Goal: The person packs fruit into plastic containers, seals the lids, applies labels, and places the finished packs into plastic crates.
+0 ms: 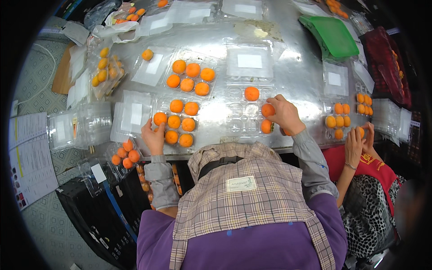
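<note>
My right hand (285, 114) has its thumb and fingers around an orange fruit (268, 110), at the right column of a clear plastic clamshell tray (235, 111). Just below, another fruit (267, 126) shows a bit of green calyx. Under my palm a further fruit (287, 132) is partly hidden. One fruit (251, 93) sits in the tray's top row; several cups hold nothing. My left hand (153, 138) grips a fruit (156, 129), mostly hidden between thumb and fingers, at the left edge of a second tray (196, 116) with several fruits.
Behind the second tray lies another filled tray (211, 88). Stacked clear containers (79, 126) stand at left, near a bag of fruit (109, 72). A green plastic tray (334, 35) lies at back right. At right, a co-worker's hands (354, 143) handle fruit beside a tray (332, 111).
</note>
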A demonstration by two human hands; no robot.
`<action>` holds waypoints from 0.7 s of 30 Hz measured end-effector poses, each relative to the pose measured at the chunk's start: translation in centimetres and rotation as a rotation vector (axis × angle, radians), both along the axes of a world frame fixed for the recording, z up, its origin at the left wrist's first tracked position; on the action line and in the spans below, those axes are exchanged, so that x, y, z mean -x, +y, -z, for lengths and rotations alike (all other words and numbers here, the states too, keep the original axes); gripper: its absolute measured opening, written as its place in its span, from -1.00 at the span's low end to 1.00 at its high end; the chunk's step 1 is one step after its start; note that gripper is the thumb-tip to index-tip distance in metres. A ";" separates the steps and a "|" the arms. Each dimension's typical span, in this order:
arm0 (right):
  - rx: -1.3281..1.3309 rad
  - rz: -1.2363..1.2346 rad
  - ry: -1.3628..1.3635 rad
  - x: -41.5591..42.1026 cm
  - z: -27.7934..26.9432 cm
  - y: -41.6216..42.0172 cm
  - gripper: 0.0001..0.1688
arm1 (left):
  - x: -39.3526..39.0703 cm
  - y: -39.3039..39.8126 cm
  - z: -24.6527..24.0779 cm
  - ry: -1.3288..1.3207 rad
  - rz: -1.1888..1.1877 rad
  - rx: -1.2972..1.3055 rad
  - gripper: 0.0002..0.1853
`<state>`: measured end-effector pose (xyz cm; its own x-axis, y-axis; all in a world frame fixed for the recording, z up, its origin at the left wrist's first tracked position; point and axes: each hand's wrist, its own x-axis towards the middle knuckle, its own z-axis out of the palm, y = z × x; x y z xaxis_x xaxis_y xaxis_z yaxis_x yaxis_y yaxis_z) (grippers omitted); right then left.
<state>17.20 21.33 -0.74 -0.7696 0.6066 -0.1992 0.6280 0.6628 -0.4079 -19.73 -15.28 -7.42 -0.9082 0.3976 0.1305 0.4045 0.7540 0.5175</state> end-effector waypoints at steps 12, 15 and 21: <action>0.107 0.007 0.067 -0.6 0.1 0.4 -0.43 | -9.2 8.5 -5.5 -0.073 0.337 -0.291 -0.59; 0.130 0.045 0.090 -0.6 -0.6 0.2 -0.44 | -12.1 9.7 -6.4 -0.229 0.427 -0.292 -0.62; 0.191 0.138 0.194 -1.1 -1.3 0.1 -0.46 | -16.5 9.2 -5.6 -0.405 0.540 -0.242 -0.63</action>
